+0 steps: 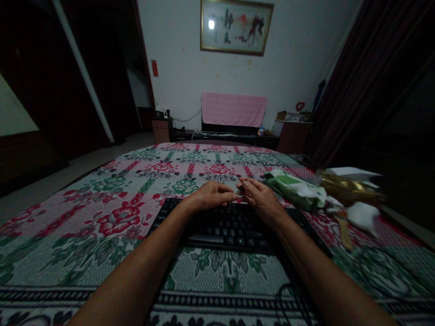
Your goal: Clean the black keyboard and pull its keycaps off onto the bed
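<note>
My left hand (pixel 210 195) and my right hand (pixel 260 197) hover over the far edge of the black keyboard (pixel 234 228), fingertips drawn toward each other until they meet just above its top row; the fingers of each hand are curled and held close together, not spread, thumbs tucked under toward the forefingers; there may be something small and pale nipped where the two hands touch, but the light is dim and I cannot tell whether either hand really grips anything; the keyboard lies flat on the floral bedspread (pixel 112 217), straight in front of me, my forearms passing over its near corners; a dark cable (pixel 292 294) loops on the cover near my right forearm; just to the right of my right hand lies a green and white packet (pixel 294 188), beyond it a crumpled gold wrapper (pixel 346 190) and a white wad (pixel 362 216); against the far wall a pink cloth (pixel 234 109) drapes over a dark unit, with a framed picture (pixel 236 26) above.
</note>
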A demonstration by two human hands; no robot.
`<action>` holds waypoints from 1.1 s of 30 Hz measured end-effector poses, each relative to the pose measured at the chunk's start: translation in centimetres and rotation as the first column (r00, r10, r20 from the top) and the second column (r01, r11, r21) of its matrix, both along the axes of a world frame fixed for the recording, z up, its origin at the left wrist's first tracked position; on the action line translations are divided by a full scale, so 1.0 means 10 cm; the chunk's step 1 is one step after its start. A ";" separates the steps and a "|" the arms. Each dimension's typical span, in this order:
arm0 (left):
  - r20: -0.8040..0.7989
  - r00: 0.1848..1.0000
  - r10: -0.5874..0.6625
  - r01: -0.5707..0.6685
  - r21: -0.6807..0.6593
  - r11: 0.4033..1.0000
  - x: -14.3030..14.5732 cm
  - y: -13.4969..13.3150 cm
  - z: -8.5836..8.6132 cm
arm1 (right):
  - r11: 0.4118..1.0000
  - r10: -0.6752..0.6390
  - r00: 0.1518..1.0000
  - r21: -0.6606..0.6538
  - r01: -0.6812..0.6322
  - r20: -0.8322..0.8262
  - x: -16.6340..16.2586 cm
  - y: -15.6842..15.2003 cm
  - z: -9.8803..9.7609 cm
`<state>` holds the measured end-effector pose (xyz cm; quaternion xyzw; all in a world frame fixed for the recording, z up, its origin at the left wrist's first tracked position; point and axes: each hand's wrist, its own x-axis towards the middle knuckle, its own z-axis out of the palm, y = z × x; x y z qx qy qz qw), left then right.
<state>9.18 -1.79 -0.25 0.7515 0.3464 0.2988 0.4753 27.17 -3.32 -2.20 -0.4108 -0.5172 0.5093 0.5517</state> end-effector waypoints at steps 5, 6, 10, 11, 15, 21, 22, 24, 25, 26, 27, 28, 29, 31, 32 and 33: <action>-0.084 0.996 -0.025 0.032 0.082 0.996 0.00 0.02 -0.05 | 1.000 0.001 1.000 0.004 -0.001 -0.025 -0.01 -0.03 0.01; -0.099 0.995 -0.013 0.024 0.106 0.994 0.01 0.03 -0.07 | 1.000 0.017 1.000 0.006 -0.016 -0.024 -0.01 -0.03 0.01; -0.113 0.994 0.010 0.007 0.151 0.989 0.02 0.06 -0.11 | 0.998 0.056 0.998 0.002 -0.056 0.004 -0.01 -0.02 -0.01; -0.114 0.993 0.017 0.000 0.149 0.989 0.03 0.06 -0.11 | 0.999 0.055 0.998 0.002 -0.055 0.011 -0.01 -0.02 -0.02; -0.161 0.987 0.024 0.010 0.210 0.978 0.02 0.02 -0.08 | 1.000 -0.019 0.999 0.025 0.018 0.028 -0.01 0.02 -0.03; -0.574 0.818 0.022 0.165 0.271 0.948 -0.10 -0.12 0.03 | 0.982 -0.173 0.984 0.080 0.170 0.031 0.05 0.08 -0.05; -0.645 0.764 0.021 0.187 0.252 0.949 -0.12 -0.15 0.04 | 0.982 -0.178 0.984 0.076 0.176 0.023 0.06 0.08 -0.06; -0.743 0.669 0.012 0.215 0.209 0.954 -0.15 -0.19 0.06 | 0.980 -0.191 0.982 0.059 0.190 0.005 0.07 0.09 -0.06; -0.770 0.638 0.007 0.223 0.193 0.955 -0.17 -0.21 0.06 | 0.980 -0.192 0.981 0.050 0.192 -0.001 0.07 0.10 -0.07; -0.786 0.618 0.002 0.232 0.185 0.955 -0.18 -0.23 0.05 | 0.981 -0.191 0.982 0.043 0.191 -0.005 0.07 0.11 -0.06; -0.793 0.609 0.003 0.239 0.187 0.953 -0.19 -0.25 0.03 | 0.982 -0.186 0.982 0.039 0.186 -0.007 0.07 0.12 -0.06; -0.795 0.607 0.015 0.240 0.202 0.949 -0.19 -0.27 0.01 | 0.984 -0.177 0.984 0.037 0.177 -0.005 0.07 0.14 -0.04; -0.792 0.610 0.036 0.238 0.227 0.944 -0.20 -0.29 0.00 | 0.982 -0.185 0.983 0.040 0.186 -0.011 0.07 0.16 -0.03; -0.784 0.617 0.068 0.232 0.264 0.936 -0.20 -0.33 -0.03 | 0.977 -0.207 0.978 0.039 0.208 -0.028 0.07 0.22 0.01; -0.783 0.618 0.074 0.231 0.270 0.935 -0.20 -0.34 -0.04 | 0.974 -0.220 0.975 0.041 0.222 -0.037 0.07 0.25 0.03; -0.782 0.619 0.076 0.233 0.274 0.933 -0.20 -0.35 -0.05 | 0.972 -0.231 0.972 0.041 0.232 -0.038 0.07 0.27 0.04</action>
